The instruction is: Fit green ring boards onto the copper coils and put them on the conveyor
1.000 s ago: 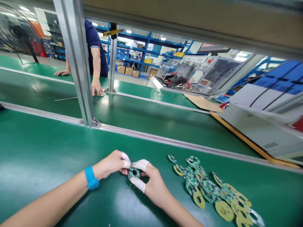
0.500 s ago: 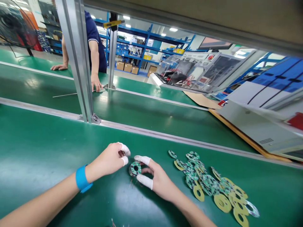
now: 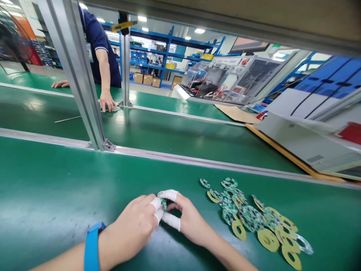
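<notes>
A small round part topped with a green ring-shaped circuit board point(image 3: 163, 204) sits between my hands, low over the green table. From its left, my left hand point(image 3: 135, 226) closes on it, thumb and finger pinched and covering much of it. My right hand point(image 3: 188, 216) curves round the right side, with forefinger and thumb at its upper and lower edges. White finger cots point(image 3: 172, 221) cover the gripping fingertips, and a blue band point(image 3: 92, 244) circles my left wrist. To the right lies a loose pile of ring-shaped circuit boards point(image 3: 249, 213) and yellow rings point(image 3: 267, 240).
A metal rail point(image 3: 169, 160) runs along the table's far side, with an upright post point(image 3: 76, 71) at the left. Across the bench, a co-worker's hand point(image 3: 107, 101) rests by a thin rod. A grey panel point(image 3: 307, 139) stands at right.
My left hand has moved right and down from beside the round part onto it. My right hand keeps its hold. The view has shifted slightly.
</notes>
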A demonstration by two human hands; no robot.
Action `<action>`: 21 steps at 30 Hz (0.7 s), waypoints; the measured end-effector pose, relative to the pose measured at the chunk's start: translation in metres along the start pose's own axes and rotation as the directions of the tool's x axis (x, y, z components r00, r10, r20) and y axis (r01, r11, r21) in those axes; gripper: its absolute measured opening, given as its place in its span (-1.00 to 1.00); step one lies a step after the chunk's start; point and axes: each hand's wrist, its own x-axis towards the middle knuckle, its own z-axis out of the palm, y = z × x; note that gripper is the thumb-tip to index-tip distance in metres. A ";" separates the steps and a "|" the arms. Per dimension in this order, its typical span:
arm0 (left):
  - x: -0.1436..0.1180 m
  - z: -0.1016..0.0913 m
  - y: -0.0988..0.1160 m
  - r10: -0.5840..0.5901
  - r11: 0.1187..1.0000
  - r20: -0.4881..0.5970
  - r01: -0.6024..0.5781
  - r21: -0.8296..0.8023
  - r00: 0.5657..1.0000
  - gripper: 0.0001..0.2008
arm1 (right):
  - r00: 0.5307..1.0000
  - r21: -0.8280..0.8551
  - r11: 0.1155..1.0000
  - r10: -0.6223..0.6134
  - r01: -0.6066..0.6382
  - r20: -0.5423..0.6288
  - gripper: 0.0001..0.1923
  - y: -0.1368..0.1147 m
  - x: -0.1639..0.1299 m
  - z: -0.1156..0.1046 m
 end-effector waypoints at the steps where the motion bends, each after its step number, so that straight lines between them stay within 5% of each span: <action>1: -0.001 0.002 0.001 0.021 0.999 -0.023 -0.020 0.035 1.000 -0.82 | 1.000 -0.001 1.000 0.001 -0.001 0.004 -0.64 0.001 0.000 0.000; 6: -0.004 0.009 0.003 0.083 0.989 -0.128 -0.066 0.130 0.988 -0.77 | 1.000 0.039 0.999 0.015 -0.016 0.026 -0.65 0.006 0.000 -0.003; 21: -0.006 0.010 0.018 0.196 0.928 -0.054 -0.167 0.332 0.979 -0.81 | 0.993 -0.051 0.997 0.053 -0.058 -0.105 -0.66 -0.001 0.001 0.010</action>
